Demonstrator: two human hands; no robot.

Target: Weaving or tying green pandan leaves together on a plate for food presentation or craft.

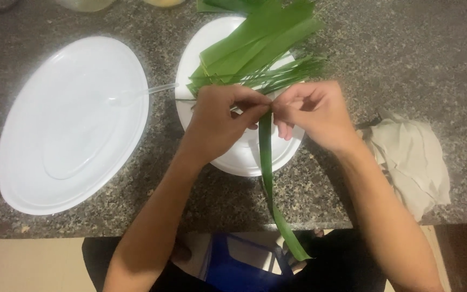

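Fingers of both our hands are curled nearly closed and meet at the top end of a single long green leaf (266, 162), pinching it between thumb and fingertips. Our left hand (220, 121) grips the leaf from 9 o'clock, knuckles up, thumb pressed against the forefinger with the leaf end caught between them. Our right hand (312, 111) closes on the same end from 3 o'clock, its fingertips touching the left hand's, so that the pinch points sit side by side.

Going from left to right, we see a large white oval plate (39, 178) lying at 9 o'clock of the hands, with a clear plastic spoon (147, 91) resting in it, its handle pointing toward 3 o'clock. Beneath our hands sits a smaller white plate (239, 159); it carries a stack of broad green leaves (260, 43) and a bundle of thin green strips (287, 73) fanning toward 2 o'clock. The held leaf is narrow, smooth and glossy, darker along its midrib; it hangs straight toward 6 o'clock, crosses the plate rim and the speckled granite counter (406, 54), and its pointed tip dangles past the counter edge. At 3 o'clock of the right wrist lies a crumpled beige cloth (412, 157).
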